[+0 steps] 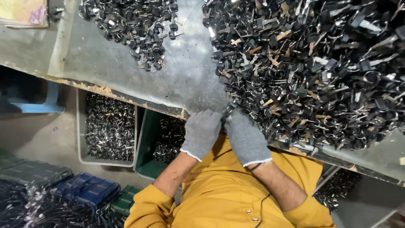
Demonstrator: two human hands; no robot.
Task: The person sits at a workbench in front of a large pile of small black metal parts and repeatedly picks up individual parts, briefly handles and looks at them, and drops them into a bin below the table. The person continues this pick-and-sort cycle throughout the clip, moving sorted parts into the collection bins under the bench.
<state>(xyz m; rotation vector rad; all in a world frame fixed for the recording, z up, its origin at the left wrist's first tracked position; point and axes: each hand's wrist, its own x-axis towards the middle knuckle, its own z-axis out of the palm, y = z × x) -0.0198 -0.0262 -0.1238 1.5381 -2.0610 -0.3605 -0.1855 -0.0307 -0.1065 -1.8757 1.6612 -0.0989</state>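
Grey knit gloves cover both hands at the near edge of the grey metal bench (185,80). The left hand (201,133) and right hand (246,137) meet fingertip to fingertip; whether the curled fingers pinch a piece cannot be told. At one o'clock from them spreads the large heap of small black-and-silver metal clips (312,71), its fringe touching the right glove. Judged small, light, stiff and prone to tangle, each piece is best pinched by its black body. A smaller pile (135,25) lies at eleven o'clock; bins of parts (110,126) stand below at nine.
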